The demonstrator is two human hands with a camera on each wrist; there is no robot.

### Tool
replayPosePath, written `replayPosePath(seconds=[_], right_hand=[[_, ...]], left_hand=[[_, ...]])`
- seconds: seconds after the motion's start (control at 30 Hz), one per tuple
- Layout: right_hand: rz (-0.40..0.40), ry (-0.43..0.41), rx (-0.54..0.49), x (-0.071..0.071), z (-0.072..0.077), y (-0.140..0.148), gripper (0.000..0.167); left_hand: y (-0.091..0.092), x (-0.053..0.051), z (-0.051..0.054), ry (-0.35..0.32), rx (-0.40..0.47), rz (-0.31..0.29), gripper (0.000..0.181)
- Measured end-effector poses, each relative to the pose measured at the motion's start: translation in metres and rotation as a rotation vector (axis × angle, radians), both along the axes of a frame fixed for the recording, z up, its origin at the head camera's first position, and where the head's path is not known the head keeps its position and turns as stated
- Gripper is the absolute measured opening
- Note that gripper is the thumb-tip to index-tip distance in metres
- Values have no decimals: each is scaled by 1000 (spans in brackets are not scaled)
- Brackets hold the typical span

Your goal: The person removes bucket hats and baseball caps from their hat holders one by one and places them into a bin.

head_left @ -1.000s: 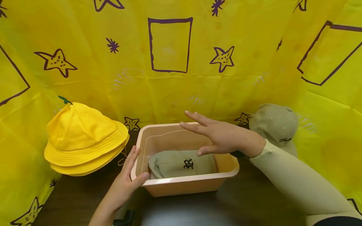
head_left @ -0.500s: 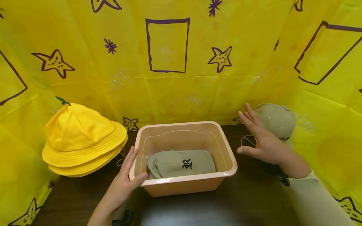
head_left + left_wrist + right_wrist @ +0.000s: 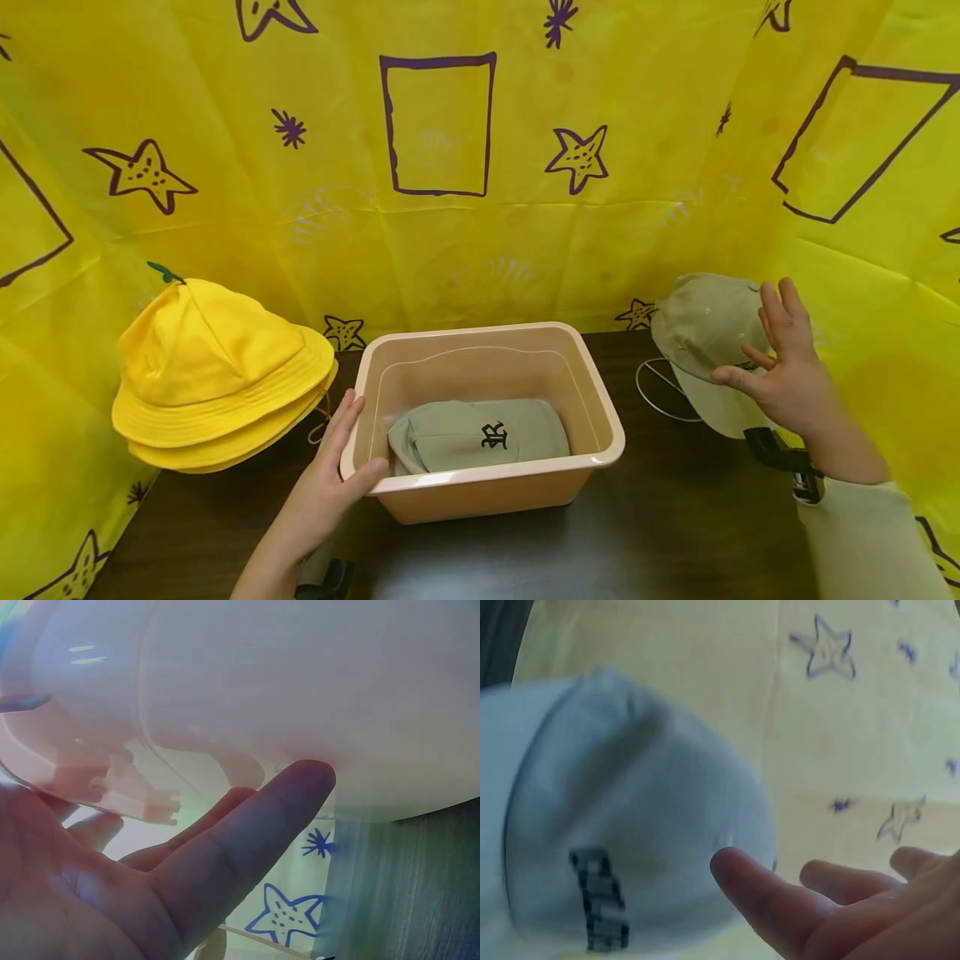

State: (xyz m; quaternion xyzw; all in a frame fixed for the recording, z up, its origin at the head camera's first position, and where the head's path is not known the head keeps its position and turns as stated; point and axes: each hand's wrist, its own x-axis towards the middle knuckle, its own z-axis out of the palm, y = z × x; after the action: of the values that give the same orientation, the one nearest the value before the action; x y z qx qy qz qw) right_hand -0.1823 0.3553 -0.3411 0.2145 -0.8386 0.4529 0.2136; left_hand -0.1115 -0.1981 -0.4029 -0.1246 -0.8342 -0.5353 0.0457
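Observation:
A peach plastic bin (image 3: 480, 492) stands on the dark table, with a sage-green baseball cap (image 3: 480, 433) bearing a black emblem lying in it. My left hand (image 3: 322, 479) rests against the bin's left front corner, thumb and fingers fairly straight. In the left wrist view the thumb (image 3: 255, 840) touches the bin's outer wall (image 3: 300, 690). At the right, my right hand (image 3: 795, 383) is spread beside a second sage-green cap (image 3: 708, 325) with dark lettering, holding nothing. That cap (image 3: 637, 817) is close to the fingers in the right wrist view; contact cannot be told.
Stacked yellow bucket hats (image 3: 217, 367) with a green leaf on top stand at the left. A thin cord loop (image 3: 660, 392) lies beside the right cap. Yellow cloth (image 3: 435, 242) with star drawings encloses the dark table (image 3: 480, 554) at the back and sides.
My right hand has moved from above the bin rightwards to the standing cap. My left hand stays at the bin's corner. The cap in the bin has not moved.

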Motion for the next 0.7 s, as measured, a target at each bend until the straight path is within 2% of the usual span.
replayPosePath(seconds=[0.17,0.27,0.43,0.57,0.7], right_hand=[[-101,-78,-66,-10,5,23,101],[-144,-140,-35,-15,13,35,95],[-209,-196,206,-26,32,56,96],[-188,-241,381,-39,43,68,96],[-155,-317,508,-50,51,72,93]], left_hand=[[-1,1,-1,2,-5,7,80],[-1,1,-1,6,-3,4,81],[0,0,-1,4,4,-2,80],[0,0,-1,6,-2,-1,80],[0,0,-1,10,-5,-1,80]])
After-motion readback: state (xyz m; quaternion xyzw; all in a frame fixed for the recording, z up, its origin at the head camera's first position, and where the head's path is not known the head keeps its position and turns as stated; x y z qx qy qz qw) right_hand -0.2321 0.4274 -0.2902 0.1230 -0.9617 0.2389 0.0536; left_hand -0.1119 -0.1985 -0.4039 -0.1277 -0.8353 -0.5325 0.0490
